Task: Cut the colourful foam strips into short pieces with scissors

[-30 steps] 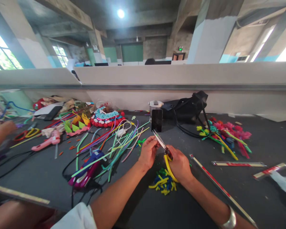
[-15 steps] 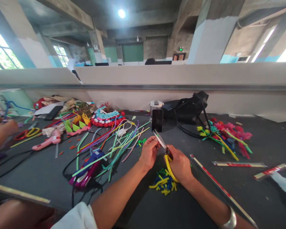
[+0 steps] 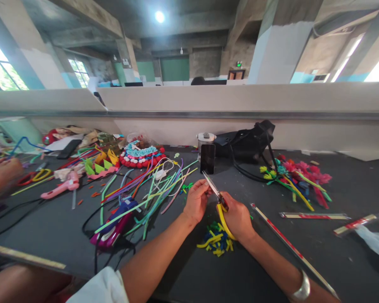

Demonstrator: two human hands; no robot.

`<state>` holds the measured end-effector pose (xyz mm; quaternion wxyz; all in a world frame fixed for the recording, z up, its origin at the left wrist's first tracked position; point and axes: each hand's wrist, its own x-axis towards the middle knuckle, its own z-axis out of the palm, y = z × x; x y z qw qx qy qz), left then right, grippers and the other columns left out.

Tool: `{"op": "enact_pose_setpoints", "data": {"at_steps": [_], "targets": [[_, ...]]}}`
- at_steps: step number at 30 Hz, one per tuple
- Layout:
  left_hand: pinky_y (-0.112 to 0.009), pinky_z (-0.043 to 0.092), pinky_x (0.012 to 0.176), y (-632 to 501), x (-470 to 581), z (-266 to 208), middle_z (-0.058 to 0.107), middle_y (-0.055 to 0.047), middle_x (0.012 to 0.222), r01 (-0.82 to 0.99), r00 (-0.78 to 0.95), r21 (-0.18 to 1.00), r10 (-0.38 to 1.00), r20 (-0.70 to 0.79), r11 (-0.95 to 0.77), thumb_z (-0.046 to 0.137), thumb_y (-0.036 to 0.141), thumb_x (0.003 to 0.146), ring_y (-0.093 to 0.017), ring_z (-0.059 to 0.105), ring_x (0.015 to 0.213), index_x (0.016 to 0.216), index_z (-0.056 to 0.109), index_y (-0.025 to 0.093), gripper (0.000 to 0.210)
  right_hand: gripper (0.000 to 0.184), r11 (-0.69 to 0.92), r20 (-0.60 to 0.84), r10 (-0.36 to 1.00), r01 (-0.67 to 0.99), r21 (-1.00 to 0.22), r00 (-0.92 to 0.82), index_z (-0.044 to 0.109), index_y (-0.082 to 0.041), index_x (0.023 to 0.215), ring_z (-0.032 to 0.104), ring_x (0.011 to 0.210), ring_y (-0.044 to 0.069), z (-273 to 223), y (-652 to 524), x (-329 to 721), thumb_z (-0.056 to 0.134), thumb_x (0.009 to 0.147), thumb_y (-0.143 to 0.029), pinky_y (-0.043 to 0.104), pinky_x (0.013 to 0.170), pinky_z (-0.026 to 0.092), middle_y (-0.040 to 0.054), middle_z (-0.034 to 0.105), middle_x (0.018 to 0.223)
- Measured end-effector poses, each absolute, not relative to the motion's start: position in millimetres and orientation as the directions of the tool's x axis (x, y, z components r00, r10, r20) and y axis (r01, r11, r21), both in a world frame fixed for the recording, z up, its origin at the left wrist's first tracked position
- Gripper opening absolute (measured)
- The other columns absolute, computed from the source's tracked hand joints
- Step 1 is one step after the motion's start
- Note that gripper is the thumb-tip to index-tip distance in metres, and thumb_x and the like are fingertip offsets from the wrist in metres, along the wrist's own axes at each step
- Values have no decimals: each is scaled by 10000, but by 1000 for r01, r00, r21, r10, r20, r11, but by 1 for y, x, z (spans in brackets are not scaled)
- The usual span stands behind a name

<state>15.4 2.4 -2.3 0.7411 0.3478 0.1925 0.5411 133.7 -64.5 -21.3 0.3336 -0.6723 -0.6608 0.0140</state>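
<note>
Yellow-handled scissors [image 3: 222, 216] are gripped in my right hand [image 3: 238, 216], their blades pointing up and to the left. Close to the blades, my left hand [image 3: 196, 202] has its thumb and fingers pinched together; whatever sits between the fingertips is too small to make out. Under my hands lies a pile of short yellow, green and blue pipe cleaner pieces [image 3: 216, 240]. A few small green and blue bits [image 3: 186, 188] lie just beyond my left hand. Behind the scissors a black phone [image 3: 207, 158] stands upright against a lidded jar [image 3: 205, 138].
Left of my arm are long pipe cleaners [image 3: 158, 193], a purple and blue glue gun [image 3: 118, 223] and a pink glue gun [image 3: 63, 185]. A black bag [image 3: 244, 143], pipe cleaner flowers [image 3: 303, 176] and wrapped sticks [image 3: 316, 216] lie rightward. Another person's hand [image 3: 3, 174] is at far left.
My hands and the scissors keep nearly the same pose. The whole view has shifted very slightly, and the other person's hand at the far left has moved a little.
</note>
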Motion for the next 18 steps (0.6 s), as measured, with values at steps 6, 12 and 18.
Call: {"op": "enact_pose_setpoints", "data": {"at_steps": [6, 12, 18], "targets": [[-222, 358, 597, 5, 15, -4, 556, 10, 637, -683, 330, 716, 936, 124, 145, 694, 241, 690, -85, 478, 586, 719, 615, 143, 128, 235, 86, 413, 903, 891, -447, 120, 599, -225, 982, 583, 595, 135, -20, -65, 134, 478, 781, -205, 204, 543, 314, -17, 627, 682], [-219, 361, 595, 4, 15, -5, 549, 11, 625, -691, 344, 704, 931, 122, 163, 689, 235, 686, -84, 472, 580, 693, 608, 143, 123, 272, 35, 428, 893, 927, -374, 139, 578, -246, 1049, 570, 654, 148, -18, -64, 134, 519, 784, -233, 209, 561, 301, -8, 613, 717], [-227, 360, 605, 4, 15, -5, 555, 13, 637, -685, 340, 707, 935, 98, 175, 700, 241, 674, -82, 471, 578, 714, 613, 144, 137, 235, 50, 398, 907, 906, -420, 135, 579, -238, 1008, 565, 619, 141, -18, -65, 133, 497, 788, -220, 212, 553, 301, -16, 610, 698]]}}
